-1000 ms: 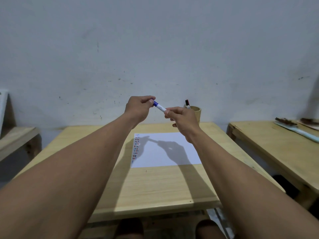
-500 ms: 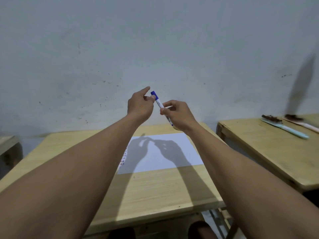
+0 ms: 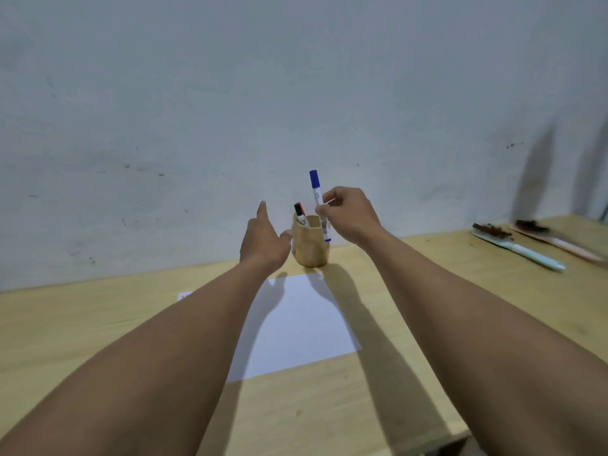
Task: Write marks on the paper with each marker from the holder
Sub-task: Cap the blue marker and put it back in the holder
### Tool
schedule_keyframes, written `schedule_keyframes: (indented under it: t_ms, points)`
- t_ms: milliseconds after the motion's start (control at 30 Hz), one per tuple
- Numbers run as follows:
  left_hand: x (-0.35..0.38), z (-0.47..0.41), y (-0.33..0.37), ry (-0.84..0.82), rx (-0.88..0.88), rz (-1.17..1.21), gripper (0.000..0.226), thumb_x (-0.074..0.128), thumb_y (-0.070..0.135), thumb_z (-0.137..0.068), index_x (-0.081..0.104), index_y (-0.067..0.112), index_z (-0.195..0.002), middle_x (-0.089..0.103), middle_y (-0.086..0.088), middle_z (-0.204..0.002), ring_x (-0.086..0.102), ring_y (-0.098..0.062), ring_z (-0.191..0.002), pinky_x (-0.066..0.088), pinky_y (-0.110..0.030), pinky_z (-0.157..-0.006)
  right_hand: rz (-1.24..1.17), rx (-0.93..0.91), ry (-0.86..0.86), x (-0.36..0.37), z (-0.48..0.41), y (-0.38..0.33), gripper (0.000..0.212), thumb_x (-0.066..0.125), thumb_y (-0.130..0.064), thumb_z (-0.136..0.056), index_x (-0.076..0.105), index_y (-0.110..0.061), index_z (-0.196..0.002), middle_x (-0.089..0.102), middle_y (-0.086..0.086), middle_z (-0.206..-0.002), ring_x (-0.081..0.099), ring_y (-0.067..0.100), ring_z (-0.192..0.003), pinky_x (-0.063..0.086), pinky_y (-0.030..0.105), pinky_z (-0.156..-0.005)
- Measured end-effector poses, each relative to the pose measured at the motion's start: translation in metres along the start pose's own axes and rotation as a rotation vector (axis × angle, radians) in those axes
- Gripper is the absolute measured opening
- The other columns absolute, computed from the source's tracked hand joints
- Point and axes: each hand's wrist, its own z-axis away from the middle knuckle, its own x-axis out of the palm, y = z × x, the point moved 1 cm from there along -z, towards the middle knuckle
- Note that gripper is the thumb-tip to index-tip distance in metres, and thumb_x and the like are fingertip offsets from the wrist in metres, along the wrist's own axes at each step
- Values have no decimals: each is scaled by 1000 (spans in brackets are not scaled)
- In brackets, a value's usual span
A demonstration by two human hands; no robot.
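Pale grey-white plaster wall (image 3: 230,93), scuffed and flecked with dark specks, behind a light wooden tabletop (image 3: 82,330) running across the lower half of the view. Far left of the sheet, a small blurred patch of marks just showing past the forearm, too smeared to read. Left hand (image 3: 263,241) raised over the table's far side, fingers spread and loose, index pointing up toward the wall, gripping nothing, thumb tip just beside the left wall of a small round light-wood pen holder (image 3: 311,246). Below and between the forearms, a plain white rectangular sheet of paper (image 3: 296,327) lying flat on the wood, its far edge near the holder's base, crossed by the shadows of both hands. Inside the holder, a white-barrelled marker with a black and red cap (image 3: 300,213), leaning left, cap end poking above the rim. Just right of that, a slim white marker with a blue cap and a blue end plug (image 3: 318,200), capped, held nearly upright, cap on top, lower end down in front of the holder's right rim. Right hand (image 3: 350,215) closed around the barrel of that blue-capped marker, pinched between thumb and fingertips. Farther right, on a separate wooden table (image 3: 493,255), a light blue brush (image 3: 516,250) and a pink brush (image 3: 556,240) with dark bristles, both blurred.
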Motion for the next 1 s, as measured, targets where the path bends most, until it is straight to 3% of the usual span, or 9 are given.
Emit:
schedule_keyframes:
  t_ms: [167,300,433,567,733,833,900,1000]
  points:
    - [41,-24,-7,-98,-37,8,99,73,36,-85,9,19,-159,30,-9,-159,35,-26,-142,37,-35,-104,21,-7,32,3,-36,11,11,67,-17,-91,68,-17,-102,70,-2,-93,62,8,-76,41,20,-58]
    - [65,-40,-13,-141,-62,66,105,81,40,-75,20,18,-157,39,-9,-154,41,-26,-139,40,-38,-103,46,-7,44,9,-60,18,11,67,-16,-91,69,-17,-102,68,-2,-92,61,9,-76,39,18,-55]
    - [77,-47,-19,-134,-35,109,77,81,34,-77,45,15,-142,58,-3,-133,55,-21,-116,41,-28,-85,90,16,30,19,-78,29,5,67,-14,-92,68,-13,-96,68,0,-90,59,9,-72,40,20,-55]
    - [88,-49,-31,-127,-17,140,53,77,31,-77,58,19,-125,68,1,-119,60,-16,-97,47,-27,-80,141,77,13,34,-87,48,5,68,-14,-90,71,-9,-90,63,-2,-78,60,16,-73,49,28,-63]
    - [94,-51,-37,-121,-9,198,61,79,34,-76,57,17,-130,66,3,-120,64,-18,-106,50,-28,-82,220,177,-30,54,-92,67,6,70,-11,-79,70,-6,-78,63,5,-74,58,23,-70,45,31,-62]
    - [94,-52,-39,-130,-5,225,62,81,34,-76,57,17,-130,66,3,-121,64,-18,-105,49,-26,-80,276,206,-22,60,-94,70,9,70,-13,-80,69,-6,-85,65,7,-78,61,26,-73,42,29,-55]
    - [93,-53,-40,-134,-1,223,59,79,33,-77,57,17,-129,66,2,-121,64,-17,-103,47,-25,-78,315,211,-23,61,-95,67,11,69,-16,-79,61,-9,-77,58,6,-75,54,27,-74,36,29,-53]
    - [94,-55,-41,-134,-3,222,58,79,31,-78,57,17,-130,66,2,-121,64,-18,-104,47,-25,-78,373,207,-20,61,-97,62,31,70,-18,-79,42,-17,-67,49,4,-72,46,27,-78,34,33,-58]
